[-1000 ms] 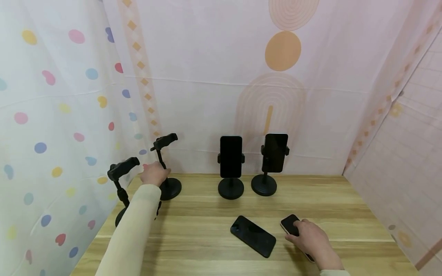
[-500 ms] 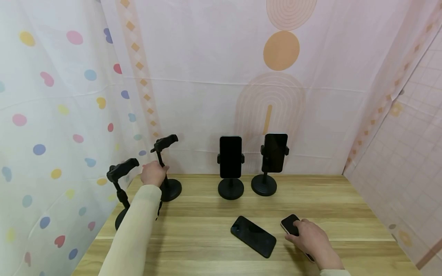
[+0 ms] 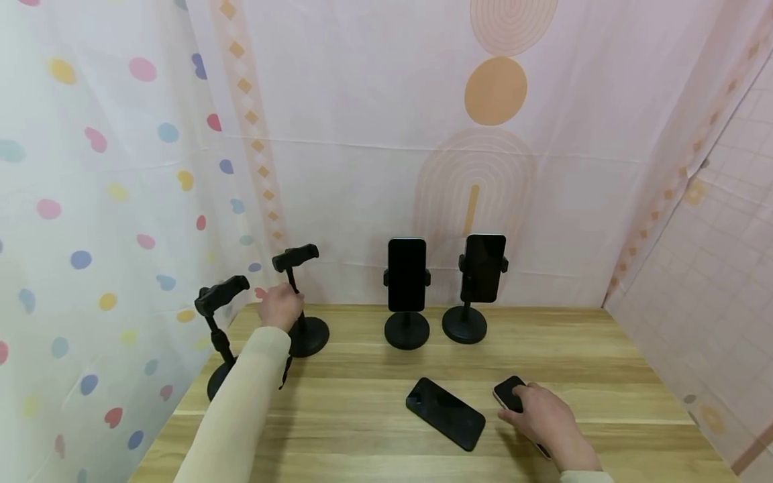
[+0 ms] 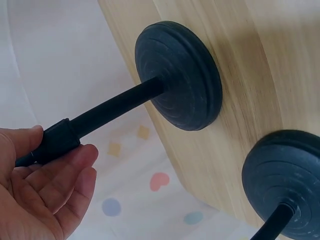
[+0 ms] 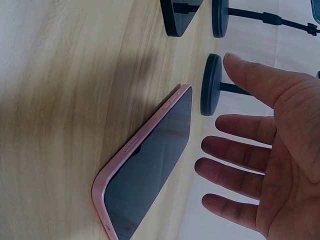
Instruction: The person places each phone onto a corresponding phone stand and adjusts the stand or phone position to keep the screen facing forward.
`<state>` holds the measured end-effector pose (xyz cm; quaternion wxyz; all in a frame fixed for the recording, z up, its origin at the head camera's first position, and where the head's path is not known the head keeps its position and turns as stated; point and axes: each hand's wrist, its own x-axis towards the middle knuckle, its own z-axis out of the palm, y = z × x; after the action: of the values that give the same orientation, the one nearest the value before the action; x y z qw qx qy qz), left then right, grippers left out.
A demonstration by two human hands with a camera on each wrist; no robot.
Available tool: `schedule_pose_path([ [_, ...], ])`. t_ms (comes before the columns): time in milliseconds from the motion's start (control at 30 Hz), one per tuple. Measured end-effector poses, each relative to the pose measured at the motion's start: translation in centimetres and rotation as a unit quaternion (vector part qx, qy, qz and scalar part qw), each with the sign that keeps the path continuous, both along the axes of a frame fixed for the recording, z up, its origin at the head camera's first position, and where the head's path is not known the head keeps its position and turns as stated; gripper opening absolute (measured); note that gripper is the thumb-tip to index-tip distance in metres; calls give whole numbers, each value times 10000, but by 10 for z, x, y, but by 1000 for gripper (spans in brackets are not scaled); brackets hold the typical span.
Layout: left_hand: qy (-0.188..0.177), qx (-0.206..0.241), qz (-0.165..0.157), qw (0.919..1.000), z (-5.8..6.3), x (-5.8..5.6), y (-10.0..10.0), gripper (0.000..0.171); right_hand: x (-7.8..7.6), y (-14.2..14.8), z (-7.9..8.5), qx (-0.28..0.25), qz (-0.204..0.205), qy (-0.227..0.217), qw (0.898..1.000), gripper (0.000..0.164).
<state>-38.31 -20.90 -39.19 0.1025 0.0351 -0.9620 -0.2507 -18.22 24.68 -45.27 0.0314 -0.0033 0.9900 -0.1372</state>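
Note:
In the head view my left hand (image 3: 280, 307) grips a black phone stand (image 3: 310, 337) by its stem, at the back left of the wooden table. The left wrist view shows thumb and fingers around the stem's thick collar (image 4: 59, 141), with the round base at the table. This stand's clamp (image 3: 296, 257) carries no phone. My right hand (image 3: 546, 426) is over a phone with a pink edge (image 5: 150, 155), which lies screen up. Its fingers (image 5: 230, 170) are extended and apart from the phone in the right wrist view. To its left lies a black phone (image 3: 445, 414).
A second phone stand without a phone (image 3: 222, 295) stands at the left edge, partly behind my left sleeve (image 3: 241, 402). Two more stands at the back hold upright phones, a middle phone (image 3: 406, 275) and a right phone (image 3: 483, 268). Patterned curtains (image 3: 350, 181) surround the table.
My left hand has shifted the gripped phone stand slightly right and nearer, and its clamp has turned a little. The right hand and the lying phones have stayed in place.

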Motion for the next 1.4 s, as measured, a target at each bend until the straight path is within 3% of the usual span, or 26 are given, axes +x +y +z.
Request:
schedule_pose_path([
  [367, 56, -339, -291, 9990, -1, 12, 16, 26, 1, -4, 0, -70, 71, 78, 9999, 55],
  [800, 314, -440, -904, 9944, 3, 35, 54, 24, 1, -7, 0, -136, 90, 114, 9998, 52],
  [1400, 255, -506, -1672, 9843, 2, 60, 101, 24, 2, -8, -1, -217, 119, 118, 9996, 52],
])
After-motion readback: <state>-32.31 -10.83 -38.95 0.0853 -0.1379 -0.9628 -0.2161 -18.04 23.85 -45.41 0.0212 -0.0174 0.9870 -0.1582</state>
